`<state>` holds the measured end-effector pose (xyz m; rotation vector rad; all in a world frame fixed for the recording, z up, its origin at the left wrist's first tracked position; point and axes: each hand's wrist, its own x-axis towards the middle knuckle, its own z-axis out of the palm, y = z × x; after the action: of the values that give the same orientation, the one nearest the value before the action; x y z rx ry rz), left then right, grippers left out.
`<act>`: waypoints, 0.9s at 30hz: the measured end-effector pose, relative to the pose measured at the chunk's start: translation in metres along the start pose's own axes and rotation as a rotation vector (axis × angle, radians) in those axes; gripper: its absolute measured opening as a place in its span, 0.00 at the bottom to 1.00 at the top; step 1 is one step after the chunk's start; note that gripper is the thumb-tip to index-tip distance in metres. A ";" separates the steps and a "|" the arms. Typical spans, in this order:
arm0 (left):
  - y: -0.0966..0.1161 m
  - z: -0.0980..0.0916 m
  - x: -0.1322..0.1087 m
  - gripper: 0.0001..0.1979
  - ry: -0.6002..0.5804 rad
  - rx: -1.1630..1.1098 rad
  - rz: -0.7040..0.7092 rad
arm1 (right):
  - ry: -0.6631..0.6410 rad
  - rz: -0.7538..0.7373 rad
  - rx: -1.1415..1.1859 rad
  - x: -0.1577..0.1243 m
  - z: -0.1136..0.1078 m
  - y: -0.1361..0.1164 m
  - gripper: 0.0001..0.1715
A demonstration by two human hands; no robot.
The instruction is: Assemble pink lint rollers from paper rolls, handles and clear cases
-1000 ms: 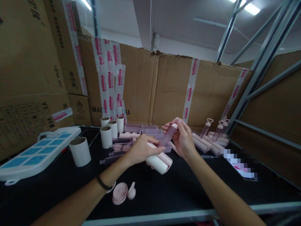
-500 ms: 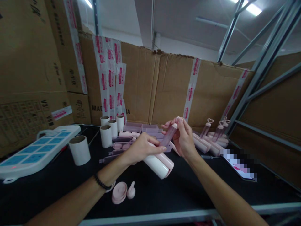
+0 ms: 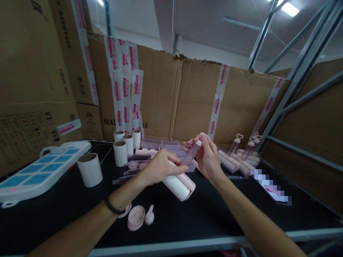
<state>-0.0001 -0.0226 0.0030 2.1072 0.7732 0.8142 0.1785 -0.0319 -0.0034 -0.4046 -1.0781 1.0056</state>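
Note:
My left hand (image 3: 162, 165) is closed around a glossy pink-and-white twin-cylinder piece (image 3: 179, 186), which lies slanted above the black table. Rising from that piece is a translucent pink tube (image 3: 191, 153) with a pale cap (image 3: 198, 143), leaning up to the right. My left thumb presses near the tube's lower part. With thumb and fingers pinched, my right hand (image 3: 207, 153) grips the small pale top of the tube just above the cap; my fingertips hide most of that top. Below my left wrist lie pink round discs (image 3: 136, 217) and a small pink drop-shaped part (image 3: 149, 215).
Several white cardboard tubes (image 3: 120, 154) stand at the left, near a power strip (image 3: 45, 169). Purple trays (image 3: 171, 144) and pink parts sit behind my hands. At right are similar pink pieces (image 3: 229, 162) with heart-topped tubes (image 3: 235, 145) and a blurred phone-like object (image 3: 273, 189).
Both hands keep their hold and have barely moved. The twin-cylinder piece has shifted very slightly left and up in the view.

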 end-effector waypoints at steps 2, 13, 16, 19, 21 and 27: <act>-0.001 0.001 0.000 0.14 -0.006 -0.016 -0.006 | -0.003 0.008 0.017 0.000 -0.001 0.001 0.15; -0.003 0.003 0.000 0.14 -0.026 -0.104 -0.024 | -0.049 0.040 0.081 0.002 -0.005 0.003 0.17; -0.005 0.002 0.000 0.15 -0.040 -0.122 -0.024 | -0.047 0.051 0.103 0.001 -0.003 0.002 0.17; -0.007 0.001 0.000 0.16 -0.070 -0.194 -0.043 | -0.051 0.058 0.109 0.000 0.000 0.000 0.17; -0.008 0.001 -0.001 0.17 -0.098 -0.260 -0.053 | -0.057 0.055 0.098 -0.001 0.003 -0.002 0.18; -0.010 0.004 -0.003 0.19 -0.158 -0.544 -0.155 | -0.132 0.023 0.086 -0.007 0.007 -0.009 0.17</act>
<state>-0.0015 -0.0214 -0.0084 1.5828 0.5456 0.6718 0.1761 -0.0435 0.0021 -0.2846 -1.1456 1.1069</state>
